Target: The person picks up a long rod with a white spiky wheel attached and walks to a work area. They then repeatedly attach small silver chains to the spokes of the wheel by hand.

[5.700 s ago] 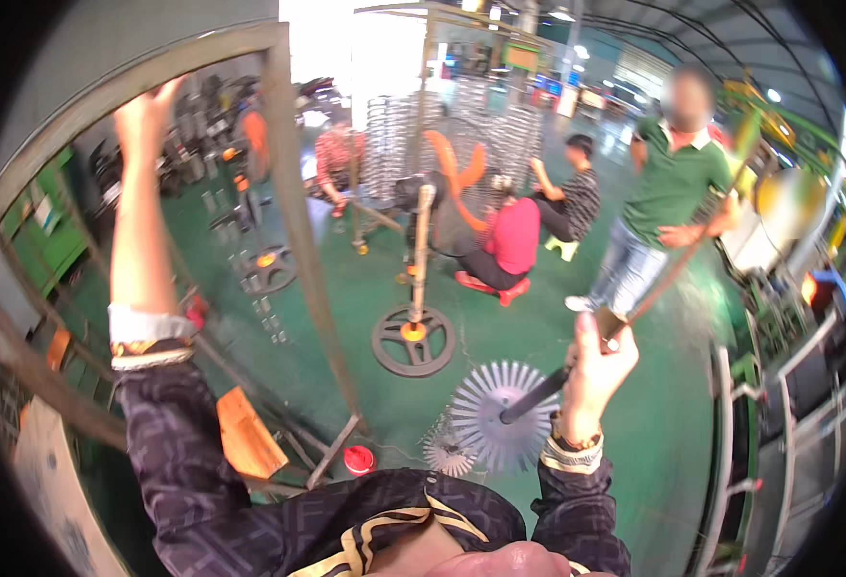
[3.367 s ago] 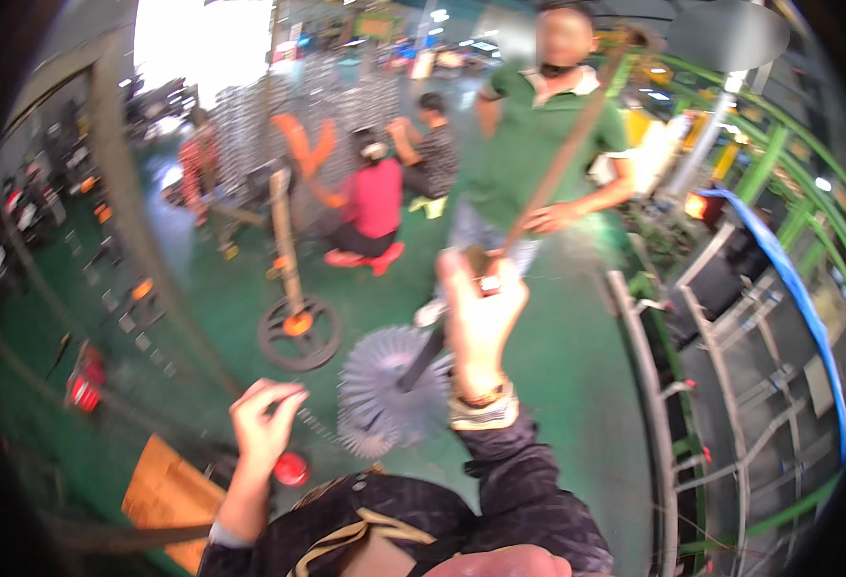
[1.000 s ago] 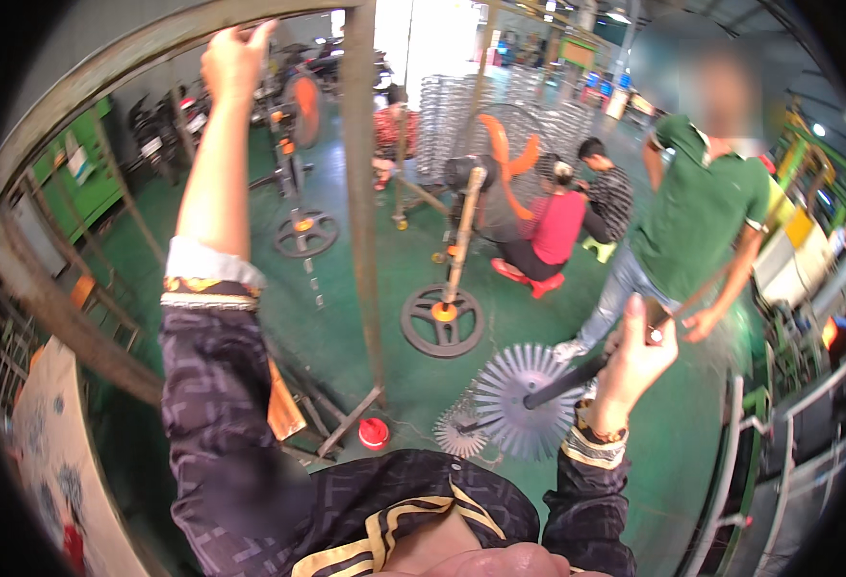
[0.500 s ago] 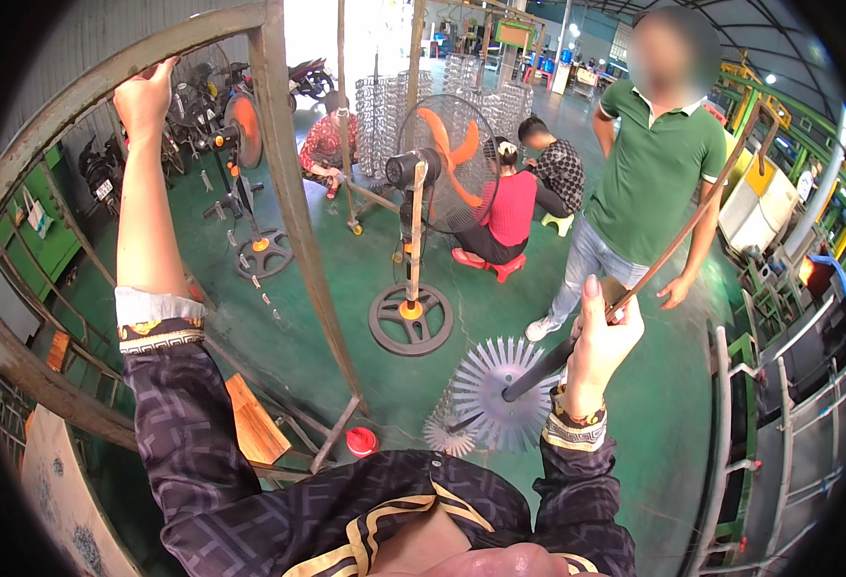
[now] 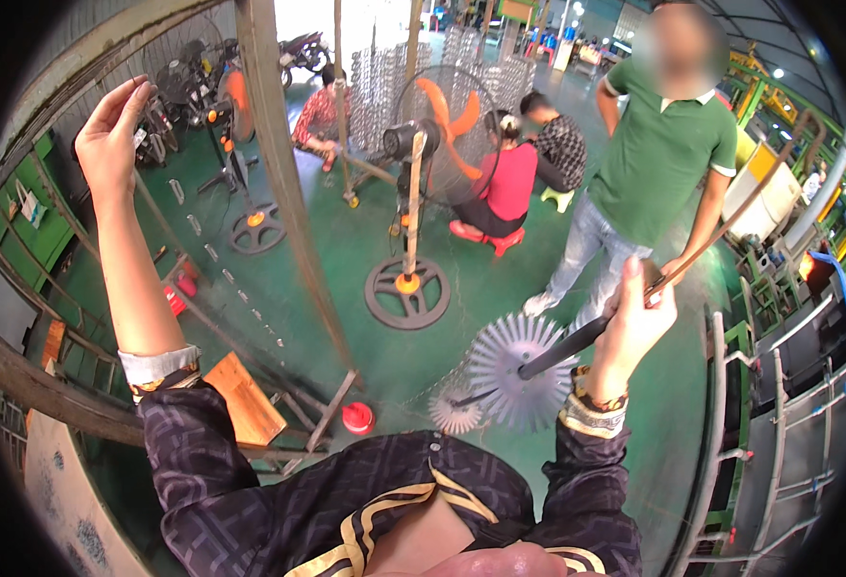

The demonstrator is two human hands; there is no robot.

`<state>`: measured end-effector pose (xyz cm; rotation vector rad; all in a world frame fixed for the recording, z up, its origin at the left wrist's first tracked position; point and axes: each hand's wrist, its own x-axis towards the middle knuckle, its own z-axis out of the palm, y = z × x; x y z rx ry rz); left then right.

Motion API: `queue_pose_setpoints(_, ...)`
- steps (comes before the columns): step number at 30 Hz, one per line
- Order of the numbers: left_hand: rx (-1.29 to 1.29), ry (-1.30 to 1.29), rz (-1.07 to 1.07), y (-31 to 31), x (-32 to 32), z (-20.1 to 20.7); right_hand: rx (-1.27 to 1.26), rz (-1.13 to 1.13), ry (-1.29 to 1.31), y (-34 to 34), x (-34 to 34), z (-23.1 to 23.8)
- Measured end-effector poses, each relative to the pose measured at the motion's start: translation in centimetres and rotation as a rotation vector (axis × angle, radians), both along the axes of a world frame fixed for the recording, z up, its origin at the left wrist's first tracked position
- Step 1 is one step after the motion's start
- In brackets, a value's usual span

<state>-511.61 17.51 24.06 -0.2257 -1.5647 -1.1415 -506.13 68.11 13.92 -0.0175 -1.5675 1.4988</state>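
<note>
My left hand [image 5: 115, 144] is raised at the upper left, just below a metal frame [image 5: 125, 43], with fingertips pinched together. Whether something thin is between them I cannot make out. A row of small pale metal pieces [image 5: 213, 252] runs diagonally down below that hand. On the right, my right hand [image 5: 636, 322] is closed round a metal rod [image 5: 577, 344], thumb pointing up. A brown bent end [image 5: 731, 223] extends from the grip toward the upper right. Lower on the rod are a large disc of radiating metal strips [image 5: 500, 370] and a smaller one [image 5: 455, 413].
A person in a green shirt [image 5: 668, 183] stands close by on the right. Several people crouch farther back. A standing fan [image 5: 411, 288] is ahead, with another fan [image 5: 250, 226] behind the frame. A red container [image 5: 357, 417] and wooden board [image 5: 245, 399] lie low; metal racks [image 5: 779, 452] line the right.
My left hand has let go of the frame's top bar and dropped slightly leftward, its fingers now pinched. My right hand has shifted right with the rod and discs.
</note>
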Motion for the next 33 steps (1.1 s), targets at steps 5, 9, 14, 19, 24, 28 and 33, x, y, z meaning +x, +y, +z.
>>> queue_pose_setpoints(5, 0.022, -0.094, -0.053, 2.9, 3.0, -4.4, -0.042, 0.061, 0.027, -0.6, 0.4, 0.7)
queue_pose_setpoints(9, 0.057, -0.279, -0.071, 6.8, 6.3, -8.6, -0.016, 0.036, 0.056, -0.8, 0.1, 1.3)
queue_pose_setpoints(14, 0.049, -0.345, -0.302, 12.3, 8.0, -12.9, -0.002, -0.022, 0.059, -0.3, -0.3, 1.7)
queue_pose_setpoints(19, 0.066, -0.406, -0.508, 17.8, 8.4, -18.0, 0.001, 0.004, 0.101, 0.3, -0.5, 1.8)
queue_pose_setpoints(24, -0.071, -0.448, -0.638, 23.7, 9.5, -22.5, -0.037, 0.021, 0.098, -0.1, -0.5, 2.9)
queue_pose_setpoints(28, -0.125, -0.534, -0.663, 27.5, 9.3, -26.2, -0.031, 0.023, 0.069, -0.4, -0.2, 3.8)
queue_pose_setpoints(33, 0.01, -0.627, -0.787, 31.2, 8.5, -30.2, -0.013, 0.013, 0.098, 0.2, -0.4, 4.2)
